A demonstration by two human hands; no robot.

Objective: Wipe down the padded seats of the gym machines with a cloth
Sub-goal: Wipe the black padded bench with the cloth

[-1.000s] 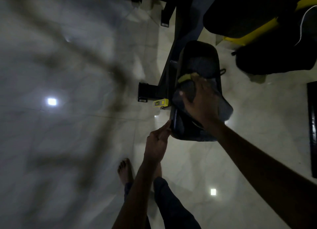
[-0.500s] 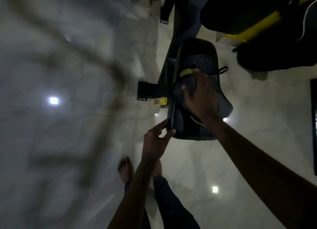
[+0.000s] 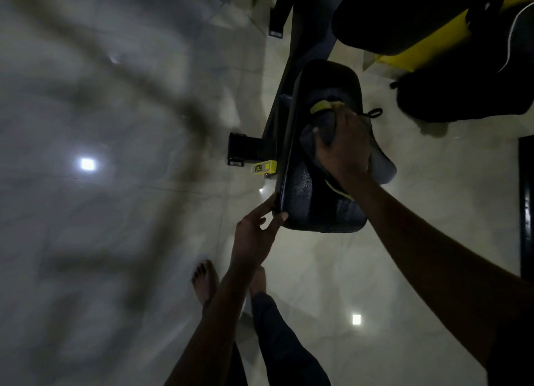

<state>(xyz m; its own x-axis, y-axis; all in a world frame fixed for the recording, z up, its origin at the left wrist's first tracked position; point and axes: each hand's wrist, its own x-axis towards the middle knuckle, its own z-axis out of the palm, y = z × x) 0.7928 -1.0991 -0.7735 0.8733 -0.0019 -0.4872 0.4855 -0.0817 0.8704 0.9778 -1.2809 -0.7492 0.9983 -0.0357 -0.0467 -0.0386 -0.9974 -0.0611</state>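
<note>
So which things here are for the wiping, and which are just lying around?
For the wiping: cloth, padded seat, right hand gripping the cloth, left hand touching the seat's edge.
Just lying around: yellow tag, dark bundle, yellow frame.

Dim, wide-angle view; ceiling lights glare off the glossy floor [image 3: 318, 284], left side blurred.

Bare arms [image 3: 433, 258], bare feet [image 3: 204, 281], dark trousers [image 3: 284, 354].

Right arm enters from the lower right; the right hand [image 3: 345, 150] lies palm-down, thumb and fingers gripping a bunched cloth [image 3: 381, 166]. Left forearm rises from the bottom edge; the left hand [image 3: 255, 235] touches the near left corner of the seat [image 3: 300, 200] with straight fingers.
</note>
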